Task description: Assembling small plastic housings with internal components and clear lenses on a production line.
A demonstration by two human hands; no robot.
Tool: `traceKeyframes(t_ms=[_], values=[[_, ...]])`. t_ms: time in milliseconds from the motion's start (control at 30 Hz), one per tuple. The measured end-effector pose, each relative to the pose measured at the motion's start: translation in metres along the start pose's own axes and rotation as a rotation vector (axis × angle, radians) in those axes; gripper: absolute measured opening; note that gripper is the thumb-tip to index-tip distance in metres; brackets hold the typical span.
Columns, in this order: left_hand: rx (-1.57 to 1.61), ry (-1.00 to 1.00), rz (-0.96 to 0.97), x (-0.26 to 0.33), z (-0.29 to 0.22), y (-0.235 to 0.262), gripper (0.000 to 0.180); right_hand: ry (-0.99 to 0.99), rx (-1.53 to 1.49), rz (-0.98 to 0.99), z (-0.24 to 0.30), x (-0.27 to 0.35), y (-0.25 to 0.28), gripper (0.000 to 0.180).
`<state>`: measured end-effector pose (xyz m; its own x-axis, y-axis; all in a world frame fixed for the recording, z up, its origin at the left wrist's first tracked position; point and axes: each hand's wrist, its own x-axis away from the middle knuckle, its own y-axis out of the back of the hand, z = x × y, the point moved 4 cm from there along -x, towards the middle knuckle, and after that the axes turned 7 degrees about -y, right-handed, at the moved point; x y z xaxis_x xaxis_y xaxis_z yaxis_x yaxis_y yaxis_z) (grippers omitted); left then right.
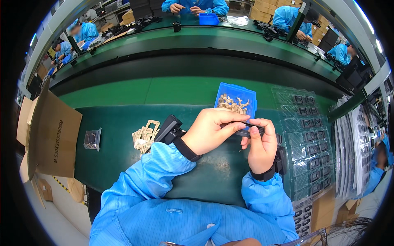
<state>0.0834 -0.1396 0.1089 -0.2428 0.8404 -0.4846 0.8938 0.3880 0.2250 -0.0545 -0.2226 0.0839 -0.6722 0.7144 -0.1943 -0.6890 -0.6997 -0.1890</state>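
Both my hands meet over the green mat, in front of an open blue bin [236, 91] of curled tan strips [232, 103]. Between them is a small black plastic part [243, 133], partly covered by my fingers. My left hand [210, 128] pinches it from the left, thumb and fingertips closed. From the other side my right hand [263, 148] grips its right end with thumb and forefinger. The part's finer details are hidden. Left of my left wrist, flat tan frame-shaped pieces [144, 137] lie in a loose pile.
Clear blister trays [301, 135] of black parts cover the bench's right side. Further right stand stacked plastic sheets [349, 147]. At left are an open cardboard box [57, 135] and a small clear bag [92, 139]. Co-workers in blue [197, 6] sit beyond the raised green ledge [184, 39].
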Motion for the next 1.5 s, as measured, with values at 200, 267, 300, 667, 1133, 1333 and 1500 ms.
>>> traceKeyframes(t_ms=[200, 267, 300, 667, 1133, 1333, 1500], values=[[-0.325, -0.341, -0.028, -0.001, -0.01, 0.001, 0.03, 0.142, 0.014, -0.013, 0.006, 0.0, -0.003, 0.011], [-0.384, -0.412, -0.051, 0.001, -0.013, 0.0, 0.029, 0.166, 0.01, -0.024, 0.006, 0.001, -0.004, 0.011], [-0.411, -0.408, -0.058, 0.003, -0.013, -0.002, 0.027, 0.157, 0.013, -0.041, 0.005, 0.003, -0.003, 0.012], [-0.328, 0.027, -0.028, 0.003, -0.019, -0.001, 0.011, -0.191, -0.277, -0.006, -0.003, 0.004, 0.001, 0.036], [-1.05, 0.208, 0.24, 0.061, -0.012, 0.077, 0.021, -0.096, 0.688, 0.131, -0.036, 0.005, -0.014, 0.012], [-1.13, 0.23, 0.178, 0.092, -0.001, 0.068, 0.024, 0.125, 1.117, -0.03, -0.026, -0.001, -0.012, 0.017], [-1.054, 0.259, 0.143, 0.094, 0.017, 0.068, 0.019, 0.102, 1.226, -0.094, -0.032, 0.0, -0.011, 0.021]])
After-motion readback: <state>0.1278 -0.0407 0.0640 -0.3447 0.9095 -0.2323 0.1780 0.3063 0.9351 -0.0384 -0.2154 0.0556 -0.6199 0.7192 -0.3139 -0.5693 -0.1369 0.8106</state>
